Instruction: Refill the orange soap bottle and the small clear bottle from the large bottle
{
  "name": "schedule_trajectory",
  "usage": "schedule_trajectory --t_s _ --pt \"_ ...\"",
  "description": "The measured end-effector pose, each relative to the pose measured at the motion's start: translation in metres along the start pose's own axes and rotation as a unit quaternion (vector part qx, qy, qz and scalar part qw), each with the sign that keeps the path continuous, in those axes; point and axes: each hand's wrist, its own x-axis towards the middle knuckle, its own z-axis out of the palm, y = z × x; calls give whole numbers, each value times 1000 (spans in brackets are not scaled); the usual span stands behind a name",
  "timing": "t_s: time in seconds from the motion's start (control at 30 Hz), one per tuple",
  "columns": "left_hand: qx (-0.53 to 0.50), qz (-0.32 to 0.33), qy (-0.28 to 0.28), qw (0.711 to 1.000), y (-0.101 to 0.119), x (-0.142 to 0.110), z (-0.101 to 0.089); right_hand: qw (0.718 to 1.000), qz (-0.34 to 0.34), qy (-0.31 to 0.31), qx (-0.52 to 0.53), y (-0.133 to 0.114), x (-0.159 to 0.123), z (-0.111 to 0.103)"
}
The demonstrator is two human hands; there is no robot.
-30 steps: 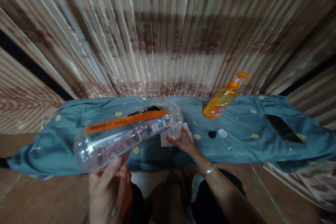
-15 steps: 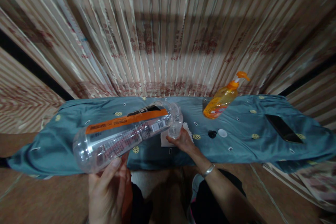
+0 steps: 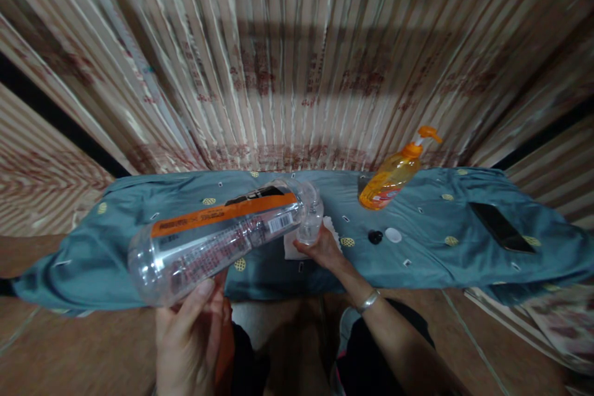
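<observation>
My left hand (image 3: 192, 322) is wrapped round a large clear plastic bottle (image 3: 218, 241) with an orange and grey label. The bottle is tilted almost level, its neck end toward the right. At that end my right hand (image 3: 320, 247) grips a small clear container (image 3: 309, 226), held upright against or just under the bottle's mouth. Whether the two touch cannot be made out. Under the right hand lies a white folded cloth or tissue (image 3: 293, 249). A small black cap (image 3: 375, 237) and a white disc (image 3: 393, 235) lie to the right of that hand.
An orange pump bottle (image 3: 390, 179) stands at the back right. A dark phone (image 3: 502, 229) lies farther right on the teal patterned cloth (image 3: 343, 272) over the narrow table. A striped curtain (image 3: 297, 74) hangs close behind, and dark poles slant at both sides.
Almost nothing differs. The large bottle's base has shifted very slightly left; both hands keep their hold and place.
</observation>
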Motion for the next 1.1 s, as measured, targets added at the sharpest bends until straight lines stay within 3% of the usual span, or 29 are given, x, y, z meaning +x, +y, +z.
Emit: schedule_trajectory --t_s 0.63,1.1 --pt "4 -16 18 1000 2 -1 2 1000 4 1 -6 2 1 1" --pt "23 15 -15 1000 -1 0 -1 1000 -5 14 -20 4 1 3"
